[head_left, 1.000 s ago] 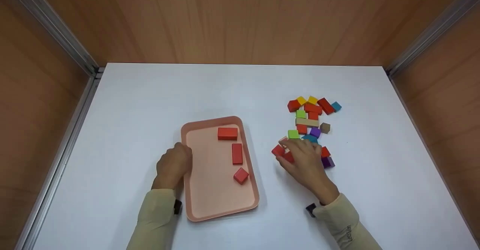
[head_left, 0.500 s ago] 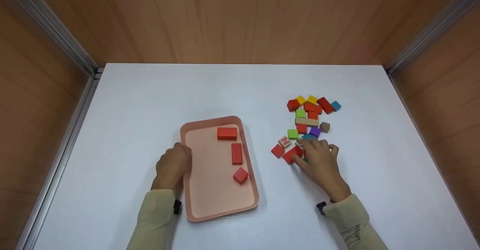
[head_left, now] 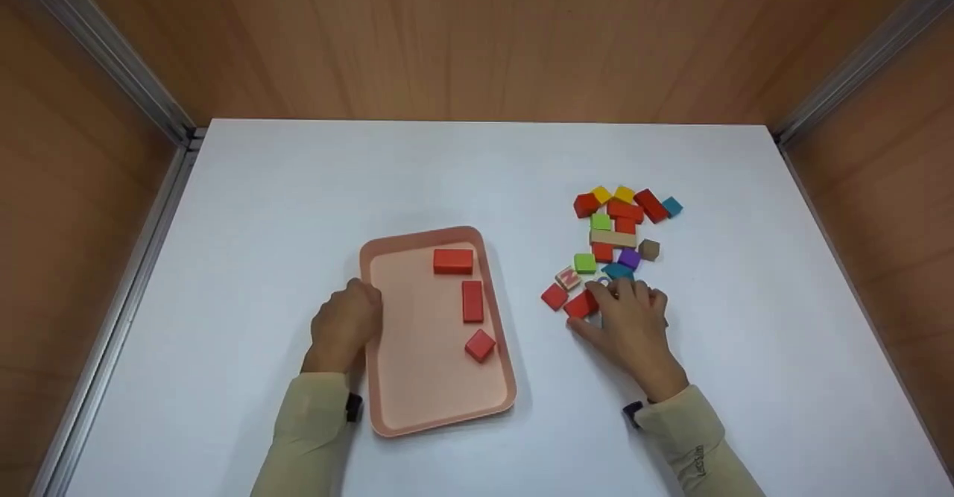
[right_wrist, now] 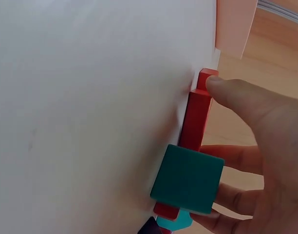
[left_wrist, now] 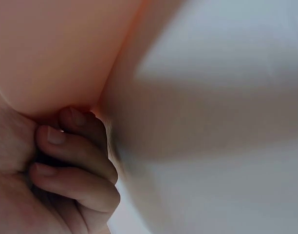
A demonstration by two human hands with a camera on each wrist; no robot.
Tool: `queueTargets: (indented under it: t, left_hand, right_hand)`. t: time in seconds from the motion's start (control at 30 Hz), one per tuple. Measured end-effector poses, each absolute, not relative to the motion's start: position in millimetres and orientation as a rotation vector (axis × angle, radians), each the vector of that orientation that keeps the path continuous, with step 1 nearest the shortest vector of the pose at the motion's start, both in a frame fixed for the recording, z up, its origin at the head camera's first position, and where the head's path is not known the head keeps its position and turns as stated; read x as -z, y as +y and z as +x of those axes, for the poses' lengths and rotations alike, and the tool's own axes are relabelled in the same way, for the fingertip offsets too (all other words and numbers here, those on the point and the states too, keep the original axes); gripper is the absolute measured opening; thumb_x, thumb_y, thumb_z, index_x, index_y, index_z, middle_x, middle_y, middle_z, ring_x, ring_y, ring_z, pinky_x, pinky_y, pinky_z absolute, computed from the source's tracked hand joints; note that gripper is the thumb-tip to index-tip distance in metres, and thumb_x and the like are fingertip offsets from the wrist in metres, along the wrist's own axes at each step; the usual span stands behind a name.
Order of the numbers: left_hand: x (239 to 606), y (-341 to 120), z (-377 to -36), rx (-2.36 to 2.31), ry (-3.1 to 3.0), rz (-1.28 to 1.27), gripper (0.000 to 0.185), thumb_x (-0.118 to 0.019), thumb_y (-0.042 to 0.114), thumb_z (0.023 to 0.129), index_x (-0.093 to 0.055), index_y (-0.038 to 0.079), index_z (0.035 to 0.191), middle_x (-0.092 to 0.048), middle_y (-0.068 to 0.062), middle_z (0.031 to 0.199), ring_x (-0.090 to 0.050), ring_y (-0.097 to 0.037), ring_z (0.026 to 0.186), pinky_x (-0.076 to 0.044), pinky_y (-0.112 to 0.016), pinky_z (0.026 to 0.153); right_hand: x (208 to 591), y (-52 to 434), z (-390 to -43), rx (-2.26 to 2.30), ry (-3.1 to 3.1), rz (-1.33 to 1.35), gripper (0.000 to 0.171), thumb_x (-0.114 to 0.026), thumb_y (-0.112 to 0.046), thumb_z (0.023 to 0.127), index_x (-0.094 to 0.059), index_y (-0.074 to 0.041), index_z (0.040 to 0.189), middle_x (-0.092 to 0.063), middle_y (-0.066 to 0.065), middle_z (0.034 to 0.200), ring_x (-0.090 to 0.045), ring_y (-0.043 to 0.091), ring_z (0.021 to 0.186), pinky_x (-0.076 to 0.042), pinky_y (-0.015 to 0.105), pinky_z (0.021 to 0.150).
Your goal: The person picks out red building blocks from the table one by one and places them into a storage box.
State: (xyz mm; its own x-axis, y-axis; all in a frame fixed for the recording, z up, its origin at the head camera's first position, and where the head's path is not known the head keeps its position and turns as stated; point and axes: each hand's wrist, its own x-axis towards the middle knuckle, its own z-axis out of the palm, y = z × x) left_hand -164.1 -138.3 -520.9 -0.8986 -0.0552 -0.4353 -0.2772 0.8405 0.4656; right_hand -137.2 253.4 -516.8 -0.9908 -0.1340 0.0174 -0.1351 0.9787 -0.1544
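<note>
Wood-grain walls point(head_left: 477, 42) are enclosing the white tabletop point(head_left: 291, 191) I'm viewing from afar. Near its middle a pink tray point(head_left: 414, 363) is lying, three red blocks point(head_left: 452, 261) sitting in it toward its right side. I'm seeing the left hand point(head_left: 344, 325) gripping the tray's left rim, its fingers curling at the edge. Right of the tray, the right hand point(head_left: 632, 333) is spanning a long red block point(head_left: 580, 305) with thumb and fingers, among scattered coloured blocks point(head_left: 613, 238); I'm not managing to tell whether it is pinching it. In the right wrist view, a teal cube point(right_wrist: 188, 179) is partly hiding the fingers. Near the long red block, a red cube point(head_left: 554, 296) and a lettered cube point(head_left: 568, 279) are resting, a green cube point(head_left: 585, 264) lying just beyond.
</note>
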Motion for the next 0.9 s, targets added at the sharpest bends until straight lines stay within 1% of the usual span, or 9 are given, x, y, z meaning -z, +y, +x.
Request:
queueTargets:
  t: [0.13,0.27,0.43,0.57,0.73,0.9]
  left_hand:
    - [520.4,-138.8,-163.0,-0.744,2.626,-0.235,0.035,-0.027,0.019,0.106,-0.050,-0.006,0.103,-0.056,-0.017,0.073,-0.057,-0.029,0.062,-0.046,-0.038,0.048]
    - [519.9,-138.2,-162.1,-0.731,2.633,-0.215,0.030,-0.031,0.015,0.105,-0.051,-0.008,0.104,-0.055,-0.017,0.074,-0.058,-0.030,0.063,-0.046,-0.039,0.049]
    - [519.1,-137.3,-163.2,-0.766,2.625,-0.262,0.034,-0.029,0.020,0.106,-0.051,-0.006,0.105,-0.056,-0.017,0.075,-0.058,-0.030,0.064,-0.045,-0.038,0.050]
    - [518.2,-136.7,-163.8,-0.773,2.614,-0.282,0.037,-0.028,0.023,0.106,-0.051,-0.006,0.107,-0.056,-0.017,0.077,-0.058,-0.031,0.064,-0.045,-0.038,0.050]
    - [518.5,-136.4,-163.7,-0.733,2.618,-0.251,0.033,-0.031,0.018,0.105,-0.050,-0.009,0.110,-0.056,-0.017,0.077,-0.058,-0.031,0.065,-0.045,-0.039,0.050]
    - [518.8,-136.9,-163.4,-0.694,2.623,-0.238,0.034,-0.031,0.017,0.105,-0.050,-0.010,0.111,-0.055,-0.018,0.077,-0.058,-0.030,0.065,-0.046,-0.040,0.050]
  right_hand:
    - [516.5,249.6,-138.1,-0.215,-3.144,0.194,0.068,-0.080,-0.049,0.081,-0.061,-0.013,0.136,-0.052,0.022,0.117,-0.044,0.042,0.116,-0.027,0.069,0.095]
    - [516.4,247.1,-138.3,-0.221,-3.171,0.173,0.067,-0.077,-0.049,0.084,-0.059,-0.015,0.139,-0.053,0.024,0.120,-0.042,0.043,0.117,-0.026,0.069,0.095]
    - [513.6,243.7,-137.8,-0.294,-3.175,0.143,0.064,-0.078,-0.045,0.085,-0.059,-0.016,0.139,-0.054,0.024,0.122,-0.042,0.043,0.119,-0.025,0.070,0.096]
    - [508.9,237.6,-135.4,-0.345,-3.144,0.149,0.067,-0.078,-0.046,0.084,-0.058,-0.016,0.140,-0.055,0.023,0.122,-0.043,0.042,0.119,-0.024,0.070,0.096]
    - [502.2,223.2,-125.4,-0.386,-3.073,0.251,0.067,-0.079,-0.051,0.082,-0.060,-0.018,0.138,-0.057,0.019,0.122,-0.045,0.039,0.118,-0.028,0.065,0.095]
    - [498.0,203.5,-112.3,-0.406,-2.997,0.424,0.065,-0.079,-0.055,0.080,-0.063,-0.020,0.133,-0.060,0.013,0.120,-0.049,0.034,0.115,-0.031,0.059,0.093]
